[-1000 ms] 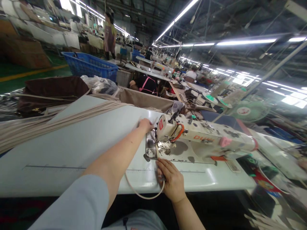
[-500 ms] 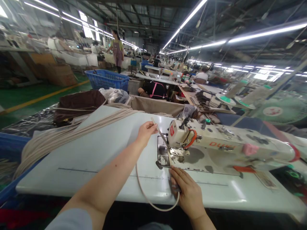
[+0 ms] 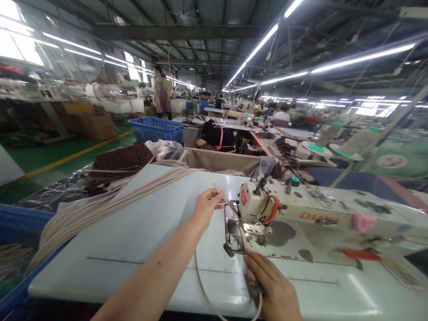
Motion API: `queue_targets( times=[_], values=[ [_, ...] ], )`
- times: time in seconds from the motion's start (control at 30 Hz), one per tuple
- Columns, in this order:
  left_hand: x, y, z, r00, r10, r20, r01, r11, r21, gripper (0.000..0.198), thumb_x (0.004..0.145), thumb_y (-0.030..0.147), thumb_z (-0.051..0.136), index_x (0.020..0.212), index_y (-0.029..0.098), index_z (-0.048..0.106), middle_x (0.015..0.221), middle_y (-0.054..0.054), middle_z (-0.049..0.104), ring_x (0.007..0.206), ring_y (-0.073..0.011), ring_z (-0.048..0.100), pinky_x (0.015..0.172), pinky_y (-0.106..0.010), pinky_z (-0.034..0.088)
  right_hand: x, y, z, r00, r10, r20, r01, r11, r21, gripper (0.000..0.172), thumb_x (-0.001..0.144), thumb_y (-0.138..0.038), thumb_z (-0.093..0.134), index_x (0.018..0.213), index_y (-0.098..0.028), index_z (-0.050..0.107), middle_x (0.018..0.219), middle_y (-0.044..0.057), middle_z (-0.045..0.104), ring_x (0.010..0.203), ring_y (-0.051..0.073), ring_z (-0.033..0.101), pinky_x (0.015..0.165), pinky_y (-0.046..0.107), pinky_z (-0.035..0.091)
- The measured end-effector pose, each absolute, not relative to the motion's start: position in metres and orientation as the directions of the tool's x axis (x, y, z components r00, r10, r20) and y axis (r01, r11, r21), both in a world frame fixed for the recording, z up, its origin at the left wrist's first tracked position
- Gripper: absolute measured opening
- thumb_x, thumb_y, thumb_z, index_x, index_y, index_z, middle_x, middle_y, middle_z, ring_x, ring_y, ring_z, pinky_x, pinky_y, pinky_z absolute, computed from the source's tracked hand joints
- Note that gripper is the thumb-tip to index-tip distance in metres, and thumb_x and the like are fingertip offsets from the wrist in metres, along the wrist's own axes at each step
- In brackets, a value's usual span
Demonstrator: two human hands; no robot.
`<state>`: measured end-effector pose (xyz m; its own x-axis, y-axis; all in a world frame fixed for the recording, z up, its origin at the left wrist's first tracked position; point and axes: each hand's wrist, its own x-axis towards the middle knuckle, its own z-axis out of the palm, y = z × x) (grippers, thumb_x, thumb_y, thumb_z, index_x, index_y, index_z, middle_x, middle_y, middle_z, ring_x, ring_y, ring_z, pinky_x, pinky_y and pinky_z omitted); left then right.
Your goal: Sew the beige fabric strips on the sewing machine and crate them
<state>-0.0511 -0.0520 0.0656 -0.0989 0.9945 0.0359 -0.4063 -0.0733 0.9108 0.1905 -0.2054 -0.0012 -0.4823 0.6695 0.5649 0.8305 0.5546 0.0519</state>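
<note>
A narrow beige strip (image 3: 230, 205) runs under the presser foot of a white sewing machine (image 3: 294, 209). Behind the needle area, my left hand (image 3: 204, 210) pinches the strip's far end between thumb and fingers. My right hand (image 3: 274, 286) is closed on the near part of the strip, its fingertips at the front edge of the metal needle plate (image 3: 234, 234). Something small and dark shows under the right palm, too hidden to name. From there the strip hangs in a loop (image 3: 199, 277) over the table's front edge.
Many beige strips (image 3: 110, 198) lie in a bundle along the left of the white table (image 3: 133, 232), draping towards a blue crate (image 3: 30, 218). Behind are a blue basket (image 3: 157, 130) and a beige-lined bin (image 3: 222, 161). Co-workers are further back; a fan (image 3: 391, 160) stands right.
The view has tilted upward, so table, machine and hands appear lower in it. Both hands keep their hold on the strip, at nearly the same places beside the machine.
</note>
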Motion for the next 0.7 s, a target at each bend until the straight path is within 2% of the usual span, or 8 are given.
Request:
queue_targets(
  times=[0.13,0.3,0.53,0.7],
  values=[
    [-0.052,-0.058,0.064,-0.077,0.997,0.024,-0.367,-0.050,0.929,0.052,0.060,0.059,0.089,0.082,0.016,0.071,0.085,-0.007,0.073,0.077,-0.0201,0.072,0.057,-0.023,0.050,0.194,-0.204,-0.005,-0.509,0.644,0.572,0.822,0.560,0.101,0.037,0.100,-0.029,0.057,0.134,-0.024,0.070,0.138,0.001,0.069,0.120,0.022,0.070,0.100,0.032,0.061],
    [-0.058,-0.069,0.059,-0.008,0.998,0.067,-0.250,-0.067,0.966,0.050,0.067,0.056,0.086,0.095,0.015,0.077,0.084,-0.008,0.074,0.075,-0.0198,0.070,0.050,-0.021,0.040,0.195,-0.204,-0.006,-0.526,0.617,0.585,0.814,0.565,0.137,0.034,0.101,-0.029,0.056,0.130,-0.022,0.072,0.135,0.001,0.071,0.119,0.021,0.071,0.101,0.029,0.059],
    [-0.069,-0.078,0.046,0.076,0.989,0.125,-0.154,-0.112,0.982,0.056,0.074,0.051,0.083,0.116,0.015,0.074,0.080,-0.005,0.069,0.073,-0.0168,0.064,0.049,-0.021,0.039,0.193,-0.205,-0.004,-0.529,0.622,0.578,0.822,0.544,0.167,0.033,0.101,-0.030,0.056,0.128,-0.022,0.073,0.133,0.002,0.072,0.117,0.020,0.072,0.100,0.029,0.060],
    [-0.072,-0.076,0.036,0.109,0.981,0.160,-0.106,-0.148,0.983,0.051,0.078,0.051,0.079,0.114,0.016,0.073,0.080,-0.004,0.069,0.074,-0.0174,0.064,0.051,-0.022,0.042,0.201,-0.199,-0.011,-0.582,0.581,0.569,0.789,0.573,0.221,0.035,0.098,-0.031,0.057,0.128,-0.023,0.074,0.135,0.001,0.071,0.117,0.020,0.072,0.101,0.026,0.058]
  ],
)
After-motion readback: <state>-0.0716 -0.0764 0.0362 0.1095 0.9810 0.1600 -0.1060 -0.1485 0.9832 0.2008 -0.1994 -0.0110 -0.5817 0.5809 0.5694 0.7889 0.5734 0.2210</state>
